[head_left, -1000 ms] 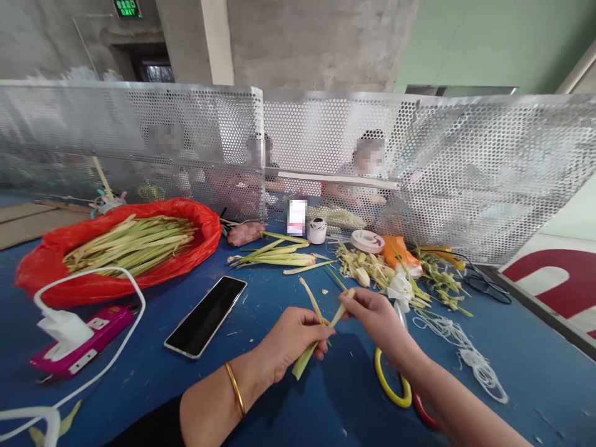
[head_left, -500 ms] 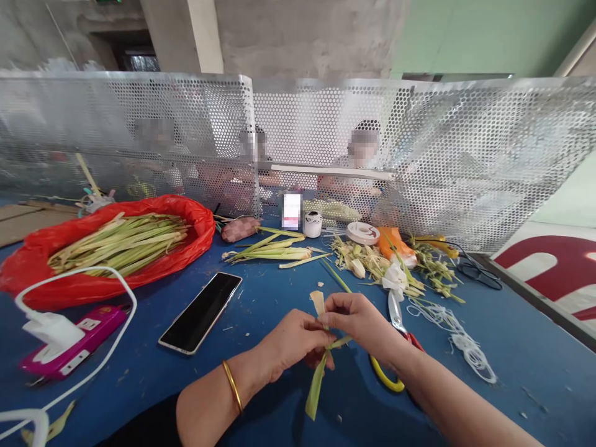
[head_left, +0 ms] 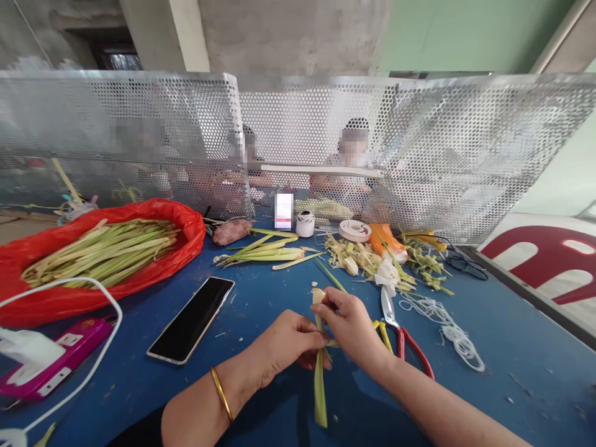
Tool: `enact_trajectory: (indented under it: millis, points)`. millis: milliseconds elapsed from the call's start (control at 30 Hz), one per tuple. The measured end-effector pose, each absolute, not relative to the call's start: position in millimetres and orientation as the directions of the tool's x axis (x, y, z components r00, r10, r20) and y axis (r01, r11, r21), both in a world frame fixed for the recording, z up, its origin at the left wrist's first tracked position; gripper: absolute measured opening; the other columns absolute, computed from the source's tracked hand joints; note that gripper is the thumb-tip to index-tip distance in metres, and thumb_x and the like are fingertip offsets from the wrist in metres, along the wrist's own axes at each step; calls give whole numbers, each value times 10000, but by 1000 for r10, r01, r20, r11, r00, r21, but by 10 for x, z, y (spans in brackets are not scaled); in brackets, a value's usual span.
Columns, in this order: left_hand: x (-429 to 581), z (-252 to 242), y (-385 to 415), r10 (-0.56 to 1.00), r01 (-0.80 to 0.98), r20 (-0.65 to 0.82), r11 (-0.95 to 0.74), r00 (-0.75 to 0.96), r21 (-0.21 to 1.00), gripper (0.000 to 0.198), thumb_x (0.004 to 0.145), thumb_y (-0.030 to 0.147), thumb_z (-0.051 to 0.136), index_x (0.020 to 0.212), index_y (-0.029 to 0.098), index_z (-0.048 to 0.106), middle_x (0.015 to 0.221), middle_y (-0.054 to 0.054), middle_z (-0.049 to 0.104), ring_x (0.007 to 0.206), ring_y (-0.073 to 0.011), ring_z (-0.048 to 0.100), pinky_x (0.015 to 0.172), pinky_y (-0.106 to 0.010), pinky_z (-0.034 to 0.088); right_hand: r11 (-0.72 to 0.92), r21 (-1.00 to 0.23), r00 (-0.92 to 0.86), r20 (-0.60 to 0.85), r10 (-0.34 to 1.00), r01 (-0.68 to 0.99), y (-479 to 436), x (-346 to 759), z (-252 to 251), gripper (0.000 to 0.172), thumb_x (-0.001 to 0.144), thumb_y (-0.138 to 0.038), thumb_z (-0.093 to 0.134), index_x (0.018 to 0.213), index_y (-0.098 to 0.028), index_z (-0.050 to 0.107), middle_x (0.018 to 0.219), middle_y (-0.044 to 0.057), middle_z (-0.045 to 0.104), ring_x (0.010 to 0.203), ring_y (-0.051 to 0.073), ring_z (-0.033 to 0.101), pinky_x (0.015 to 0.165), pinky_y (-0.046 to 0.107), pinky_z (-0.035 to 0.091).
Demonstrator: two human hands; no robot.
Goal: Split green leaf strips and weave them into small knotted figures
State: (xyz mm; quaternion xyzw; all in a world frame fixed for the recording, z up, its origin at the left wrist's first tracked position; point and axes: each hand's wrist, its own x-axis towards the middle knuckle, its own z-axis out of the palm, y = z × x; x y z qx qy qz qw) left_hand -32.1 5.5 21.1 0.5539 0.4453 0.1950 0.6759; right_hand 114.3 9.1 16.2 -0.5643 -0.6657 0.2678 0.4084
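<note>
My left hand (head_left: pixel 298 338) pinches a pale green leaf strip (head_left: pixel 320 397) at its middle, and the strip's long end hangs down toward me. The strip's cream-coloured upper end sits between the thumb and fingers of my right hand (head_left: pixel 342 313). A short piece of leaf sticks out sideways between the hands; how the pieces are joined is hidden by my fingers. Right of my right hand lie scissors (head_left: pixel 414 351) with red handles and a tool with yellow handles (head_left: pixel 382 335), partly covered by my forearm. A loose bunch of leaf strips (head_left: pixel 265 253) lies beyond my hands.
At left are a red plastic bag (head_left: pixel 186 248) of leaf strips, a phone (head_left: pixel 192 320) and a magenta power strip (head_left: pixel 60 360) with a white cable. Leaf scraps (head_left: pixel 356 261), a tape roll (head_left: pixel 355 231) and white string (head_left: pixel 459 341) lie right. A perforated metal screen (head_left: pixel 316 112) stands behind, people beyond it.
The strip's lower end has swung from slanting left to hanging nearly straight down. My right hand has shifted up along it, and the view has turned slightly right, showing more of the red-handled scissors.
</note>
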Motion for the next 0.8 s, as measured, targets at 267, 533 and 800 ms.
enact_trajectory:
  millis: [267,533,800]
  points:
    - [-362,219,162,783,-46,-449,516,430,856,484,701,574,662,868,119,660,744,-108,718,552,-124,597,581,-243,441,565,-403,-473,309,825,720,192,1546,443,125,890,-279,564,829,-232,662,779,-28,696,765,148,634,886,327,396]
    - [-373,182,165,787,90,-408,417,462,905,309,661,400,728,754,106,706,625,-78,692,520,-129,601,561,-239,433,676,-153,-568,429,703,721,161,1479,415,219,885,-147,516,696,-196,615,679,-24,621,708,135,587,1005,412,316]
    - [-405,324,161,890,-180,-302,378,341,908,413,664,449,758,889,106,707,733,-86,716,750,-180,676,743,-263,469,440,-160,-219,688,691,884,206,1522,337,280,889,-272,518,1134,-170,607,1135,142,624,1062,285,564,897,429,427]
